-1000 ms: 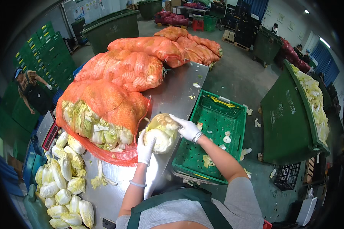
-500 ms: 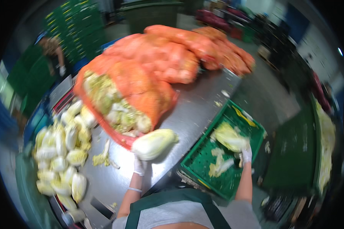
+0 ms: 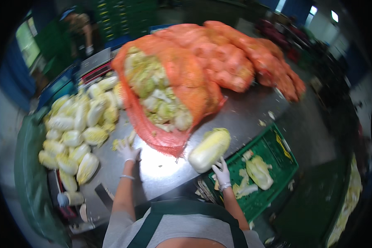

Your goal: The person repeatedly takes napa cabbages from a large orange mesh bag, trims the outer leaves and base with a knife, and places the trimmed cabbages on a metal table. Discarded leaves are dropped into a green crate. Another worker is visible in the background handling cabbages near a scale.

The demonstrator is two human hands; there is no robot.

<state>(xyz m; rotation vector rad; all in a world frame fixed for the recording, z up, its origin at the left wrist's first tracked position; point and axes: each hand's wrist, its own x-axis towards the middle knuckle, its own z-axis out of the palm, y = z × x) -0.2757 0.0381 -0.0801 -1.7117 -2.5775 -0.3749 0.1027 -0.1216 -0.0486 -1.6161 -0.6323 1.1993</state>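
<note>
My left hand [image 3: 129, 153], in a white glove, reaches over the steel table with its fingers spread at some yellow leaf scraps [image 3: 122, 143]. Its fingertips are slightly blurred. A whole napa cabbage [image 3: 209, 151] lies on the table to the right, below the mesh sack. Beside its white base is my gloved right hand [image 3: 222, 173], fingers apart; whether they touch it I cannot tell. In the green crate [image 3: 258, 206] at the right lie another cabbage [image 3: 260, 173] and loose leaves [image 3: 244, 188].
An open orange mesh sack [image 3: 186, 82] of cabbages and more full sacks [image 3: 231, 62] cover the table's far side. A heap of trimmed cabbages [image 3: 72, 136] is at the left. Far left, another person [image 3: 80, 31] stands near stacked green crates [image 3: 126, 18].
My right hand has let go of the cabbage in the crate and come to the one on the table. My left hand has left that cabbage for the leaf scraps. The view has turned.
</note>
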